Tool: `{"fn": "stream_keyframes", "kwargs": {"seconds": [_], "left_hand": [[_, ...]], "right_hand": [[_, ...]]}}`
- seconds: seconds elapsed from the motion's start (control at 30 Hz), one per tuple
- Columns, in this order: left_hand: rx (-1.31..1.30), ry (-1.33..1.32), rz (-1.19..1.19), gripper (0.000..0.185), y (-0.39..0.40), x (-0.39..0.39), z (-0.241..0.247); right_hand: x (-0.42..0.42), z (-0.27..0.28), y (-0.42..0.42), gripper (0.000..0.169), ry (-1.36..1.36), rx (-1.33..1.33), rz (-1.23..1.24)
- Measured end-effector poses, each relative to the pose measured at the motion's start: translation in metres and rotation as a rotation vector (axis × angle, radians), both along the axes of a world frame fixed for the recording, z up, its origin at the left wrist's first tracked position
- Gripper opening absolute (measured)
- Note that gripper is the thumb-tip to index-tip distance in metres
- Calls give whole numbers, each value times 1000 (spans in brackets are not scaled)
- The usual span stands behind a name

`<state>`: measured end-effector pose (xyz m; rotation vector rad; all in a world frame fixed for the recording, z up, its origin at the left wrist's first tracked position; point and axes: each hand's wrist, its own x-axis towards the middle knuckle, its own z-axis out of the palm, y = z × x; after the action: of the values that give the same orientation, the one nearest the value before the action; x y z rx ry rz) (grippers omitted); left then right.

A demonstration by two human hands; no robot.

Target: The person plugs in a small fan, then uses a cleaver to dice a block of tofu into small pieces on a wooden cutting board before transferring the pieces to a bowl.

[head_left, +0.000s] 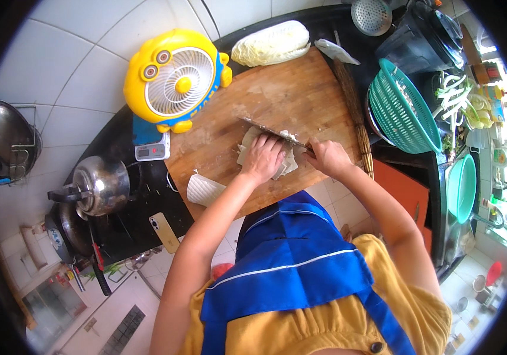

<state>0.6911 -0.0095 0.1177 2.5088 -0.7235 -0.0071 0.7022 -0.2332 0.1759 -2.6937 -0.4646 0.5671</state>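
Note:
On a wooden cutting board [289, 97] lies a small pile of thin, pale, flat food sheets [288, 165], in overlapping pieces. My left hand [264, 157] rests palm down on the pile, fingertips beside the blade. My right hand [328, 156] grips the handle of a kitchen knife [271, 131], whose blade slants across the pile's far side. White crumbs cling around the blade. The edge touching the food is hidden. A folded white cloth [204, 190] lies at the board's near left corner.
A yellow fan [180, 84] and a digital scale [153, 151] stand left of the board. Napa cabbage [272, 43] lies behind it. A straw brush [354, 111] and a green colander [406, 111] are on the right. A kettle [102, 185] and a phone [164, 231] sit farther left.

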Motion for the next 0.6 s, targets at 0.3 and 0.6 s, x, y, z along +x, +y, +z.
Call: {"fn": "stream_keyframes", "kwargs": {"seconds": [0.3, 0.6], "left_hand": [[-12, -51, -7, 34, 6, -2, -5], [-45, -116, 24, 36, 9, -9, -6]], "right_hand": [[-2, 27, 5, 31, 92, 15, -10], [-2, 40, 7, 33, 96, 73, 2]]}}
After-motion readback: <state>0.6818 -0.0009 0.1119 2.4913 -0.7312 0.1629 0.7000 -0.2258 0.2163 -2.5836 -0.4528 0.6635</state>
